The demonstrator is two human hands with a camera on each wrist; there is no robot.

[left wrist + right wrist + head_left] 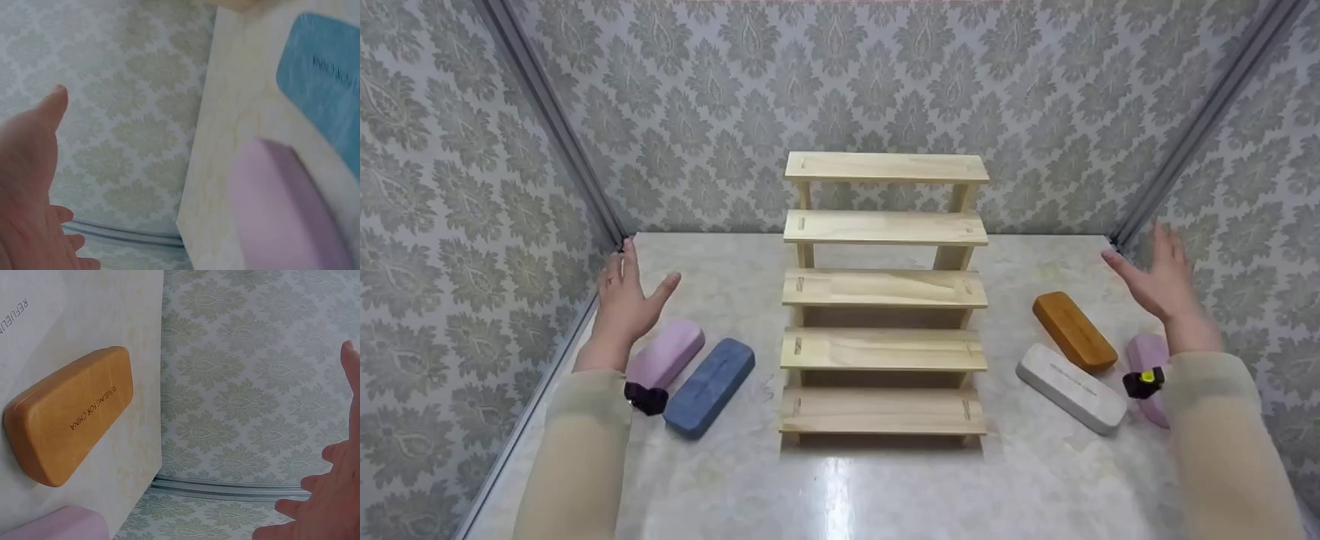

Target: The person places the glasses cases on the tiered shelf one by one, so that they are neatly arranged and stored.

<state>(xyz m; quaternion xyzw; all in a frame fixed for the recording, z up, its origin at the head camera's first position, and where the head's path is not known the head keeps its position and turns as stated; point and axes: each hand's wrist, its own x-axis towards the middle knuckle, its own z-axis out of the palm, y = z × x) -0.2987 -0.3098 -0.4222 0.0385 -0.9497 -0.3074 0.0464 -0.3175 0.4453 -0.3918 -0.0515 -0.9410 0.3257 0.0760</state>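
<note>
nothing gripped; five cases lie on the tabletop

by a clock laid over the head view, the left pink case (669,354) is found at eight, with the blue case (709,388) just beside it, nearer seven; the orange case (1074,330) and the partly hidden right pink case (1147,351) are seen between three and four, the white case (1071,388) at four; no case is held, the left hand (626,304) being raised at nine and the right hand (1166,289) at three, each with thumb spread from the fingers; as judged from this, nothing is done with the cases and all five are left to be handled; the wooden stand (885,350) is set mid-view; bare tabletop (750,487) is left along both its sides and towards six; movement is bounded by the patterned walls (885,75) at twelve, nine and three
</note>
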